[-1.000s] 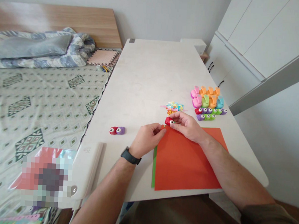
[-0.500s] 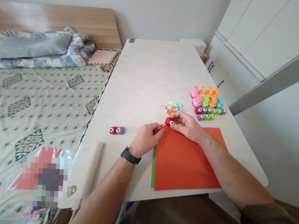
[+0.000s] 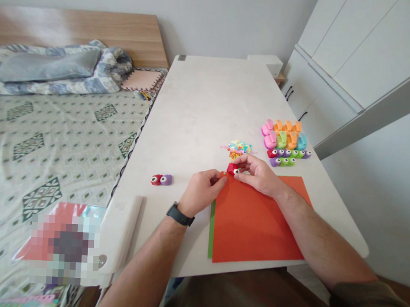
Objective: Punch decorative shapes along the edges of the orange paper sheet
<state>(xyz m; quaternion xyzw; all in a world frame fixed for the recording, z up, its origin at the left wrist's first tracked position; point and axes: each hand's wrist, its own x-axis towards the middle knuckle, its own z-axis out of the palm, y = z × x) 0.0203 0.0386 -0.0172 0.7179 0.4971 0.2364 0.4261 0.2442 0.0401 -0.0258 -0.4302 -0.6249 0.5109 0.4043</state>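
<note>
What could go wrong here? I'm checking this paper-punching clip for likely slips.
The right hand holds the small red punch right at the corner of the red sheet, so the cut may run off the edge. The left hand pins only that corner, so the sheet could slide over the green sheet beneath. The pile of punched shapes lies close by and could be scattered.

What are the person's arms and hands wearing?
Both hands are bare, with no gloves or rings that I can see. The left hand has a black wristwatch with a dark band on its wrist. The right hand has a bare forearm; a dark olive sleeve shows near the elbow.
</note>
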